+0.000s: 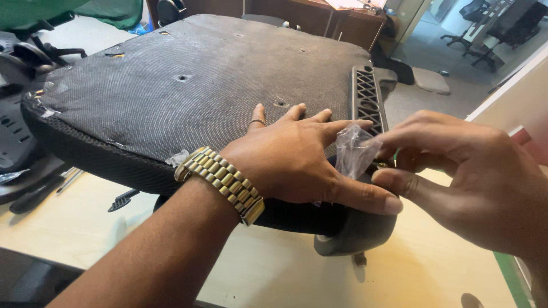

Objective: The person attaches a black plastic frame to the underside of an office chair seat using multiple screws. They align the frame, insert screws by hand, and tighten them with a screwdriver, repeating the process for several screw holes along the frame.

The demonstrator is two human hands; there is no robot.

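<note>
At centre frame the left hand (297,159) lies flat, fingers spread, on the upturned chair seat (188,85) while the right hand (456,177) pinches a small clear plastic bag (354,151), likely fishing out a screw, which needs steady fingertips

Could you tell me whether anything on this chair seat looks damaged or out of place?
Yes. Along the seat's left and front edge, torn white scraps stick out of the black fabric, so the covering looks frayed there. The right hand pinches a crumpled clear plastic bag.

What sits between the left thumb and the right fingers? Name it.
A small crumpled clear plastic bag sits between the left hand and right hand, seen from the head view.
</note>
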